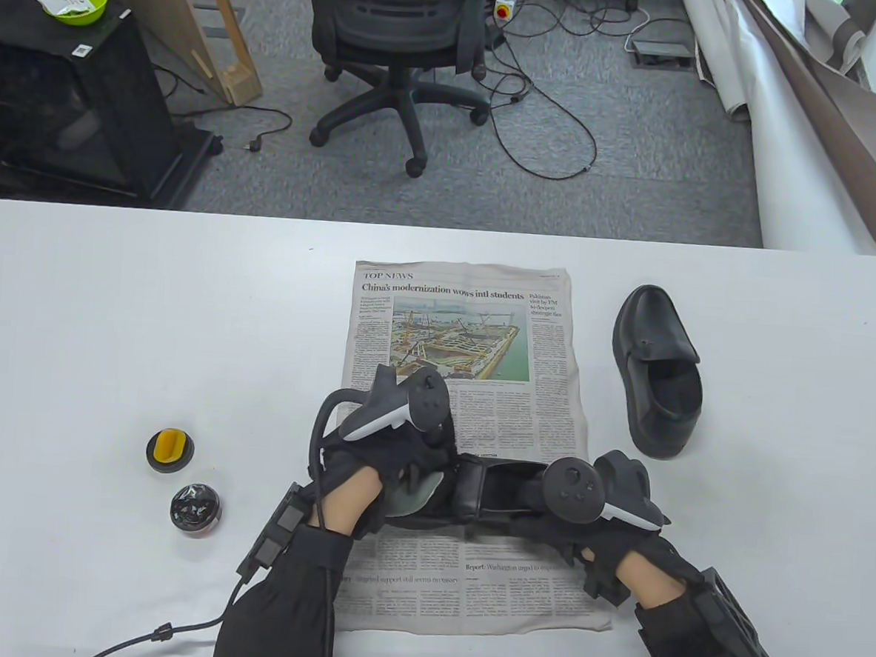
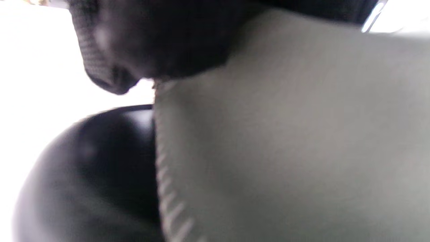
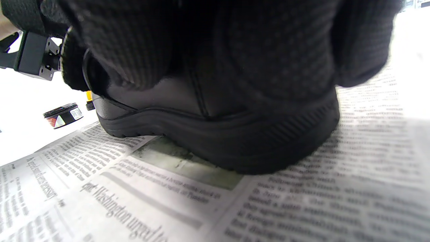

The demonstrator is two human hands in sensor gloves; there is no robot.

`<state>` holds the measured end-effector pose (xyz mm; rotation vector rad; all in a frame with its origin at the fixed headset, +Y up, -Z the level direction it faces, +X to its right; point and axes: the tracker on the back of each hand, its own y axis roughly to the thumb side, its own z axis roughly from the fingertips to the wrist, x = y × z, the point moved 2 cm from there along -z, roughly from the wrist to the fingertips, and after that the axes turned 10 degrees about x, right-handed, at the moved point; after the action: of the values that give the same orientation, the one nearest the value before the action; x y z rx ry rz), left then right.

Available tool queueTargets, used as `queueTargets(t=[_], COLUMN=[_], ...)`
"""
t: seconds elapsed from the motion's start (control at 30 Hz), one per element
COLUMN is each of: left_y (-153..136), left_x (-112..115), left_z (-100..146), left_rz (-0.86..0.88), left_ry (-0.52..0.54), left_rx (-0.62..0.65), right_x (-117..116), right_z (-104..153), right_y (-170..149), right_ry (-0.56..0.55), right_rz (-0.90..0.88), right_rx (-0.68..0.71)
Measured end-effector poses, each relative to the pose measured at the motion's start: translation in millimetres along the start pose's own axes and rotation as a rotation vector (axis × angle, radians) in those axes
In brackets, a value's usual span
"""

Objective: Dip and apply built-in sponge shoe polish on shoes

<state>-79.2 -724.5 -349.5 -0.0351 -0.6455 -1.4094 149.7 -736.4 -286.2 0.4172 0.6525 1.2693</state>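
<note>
A black shoe (image 1: 489, 495) lies on a newspaper (image 1: 467, 330), toe to the left. My left hand (image 1: 403, 475) holds a grey cloth (image 1: 414, 495) against the toe. In the left wrist view the cloth (image 2: 285, 134) covers part of the glossy toe (image 2: 94, 174). My right hand (image 1: 556, 525) grips the shoe at its heel. In the right wrist view its fingers (image 3: 201, 43) wrap over the heel (image 3: 218, 134). The open polish tin (image 1: 195, 509) and its lid with the yellow sponge (image 1: 169, 449) sit on the table to the left, away from both hands.
A second black shoe (image 1: 658, 372) stands on the white table (image 1: 112, 323) to the right of the newspaper. The polish tin also shows in the right wrist view (image 3: 63, 116). An office chair (image 1: 396, 36) and cables are on the floor beyond the table.
</note>
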Motion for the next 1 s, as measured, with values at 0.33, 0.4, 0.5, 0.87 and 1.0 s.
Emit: queueTargets(t=[0.33, 0.4, 0.5, 0.87, 1.0], left_y=[-28, -28, -21, 52, 56], left_x=[-2, -4, -7, -4, 5], left_z=[26, 33, 43, 39, 33], left_rz=[-0.153, -0.179, -0.215, 0.022, -0.060], left_ry=[0.005, 0.046, 0.104, 0.324, 0.264], left_rx=[-0.168, -0.200, -0.205, 0.062, 0.022], right_x=[0, 0, 0, 0, 0], right_z=[0, 0, 0, 0, 0], right_y=[0, 0, 0, 0, 1], right_ry=[-0.002, -0.002, -0.002, -0.008, -0.004], right_rz=[0.005, 0.005, 0.007, 0.009, 0.011], right_rx=[-0.004, -0.005, -0.007, -0.012, -0.006])
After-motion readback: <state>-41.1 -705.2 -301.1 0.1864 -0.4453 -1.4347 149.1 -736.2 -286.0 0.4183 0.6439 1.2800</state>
